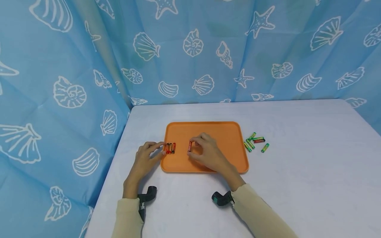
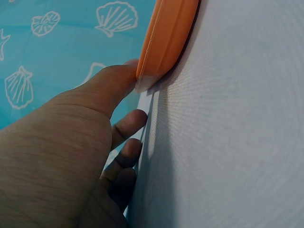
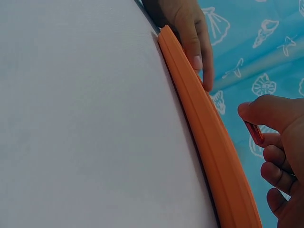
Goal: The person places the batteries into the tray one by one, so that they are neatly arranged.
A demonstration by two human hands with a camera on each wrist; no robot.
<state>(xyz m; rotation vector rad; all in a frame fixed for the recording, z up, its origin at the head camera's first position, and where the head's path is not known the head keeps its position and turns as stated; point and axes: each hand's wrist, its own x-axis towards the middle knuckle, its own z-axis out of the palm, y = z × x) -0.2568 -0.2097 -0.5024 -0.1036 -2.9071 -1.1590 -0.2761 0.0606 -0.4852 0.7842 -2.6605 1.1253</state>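
Note:
Between thumb and index finger, my right hand (image 1: 209, 153) pinches a red battery (image 1: 190, 146) by its ends, over the middle of the orange tray (image 1: 220, 145). That red battery (image 3: 254, 132) also shows in the right wrist view, raised past the tray's rim. At the tray's left side stand several red batteries (image 1: 170, 148) side by side in a short row. My left hand (image 1: 146, 160) reaches over the left rim, its thumb and index finger spread and their tips right at the leftmost battery. In the left wrist view its other fingers (image 2: 128, 124) hang relaxed outside the tray.
Several green batteries (image 1: 249, 144) and a dark red one (image 1: 259, 141) lie loose on the white tablecloth (image 1: 297, 165), right of the tray. A blue shell-patterned curtain (image 1: 184, 72) hangs behind the table and along its left side.

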